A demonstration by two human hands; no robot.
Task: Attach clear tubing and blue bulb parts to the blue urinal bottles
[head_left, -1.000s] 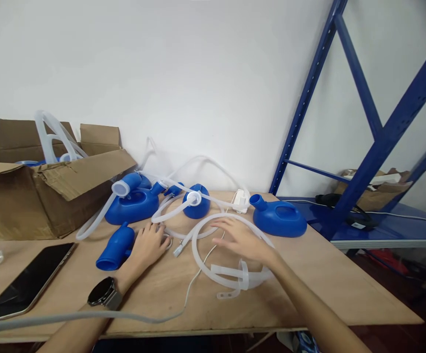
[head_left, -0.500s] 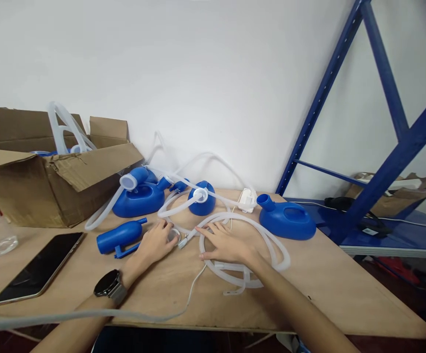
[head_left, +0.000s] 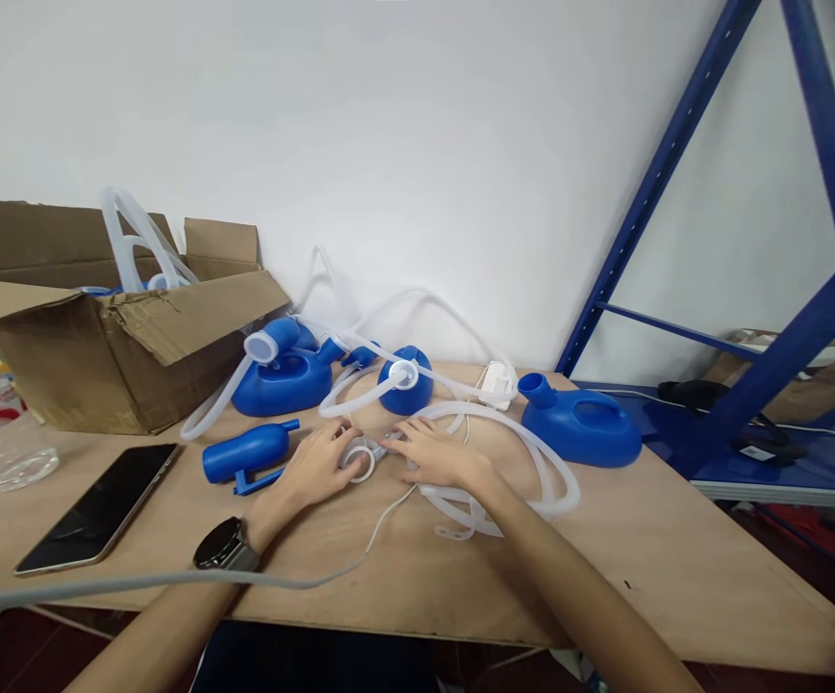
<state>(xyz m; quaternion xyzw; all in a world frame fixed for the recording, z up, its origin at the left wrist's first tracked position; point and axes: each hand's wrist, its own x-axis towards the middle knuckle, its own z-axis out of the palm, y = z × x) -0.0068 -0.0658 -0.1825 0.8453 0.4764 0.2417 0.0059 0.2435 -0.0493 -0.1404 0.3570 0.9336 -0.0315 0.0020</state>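
Note:
My left hand is curled round a white, see-through round cap whose rim faces the table's front. Close beside it, my right hand grips the end of a clear plastic tube, which lies in loose coils beneath and to the right. The tube's end, with a pale connector, meets or nearly meets the cap; I cannot tell whether they are joined. Left of my left hand lies a blue cylindrical bottle part with a handle bar. A blue jug-like bottle with an uncapped spout stands to the right.
Further blue bottles with tubes stand at the back, one with a white cap. An opened cardboard box is at left, near a black phone and clear plastic packaging. A white cable crosses the front. Blue shelving rises at right.
My right hand has brought the tube's end left and closer to the cap in my left hand. The coils have shifted with it, and the camera view has moved slightly.

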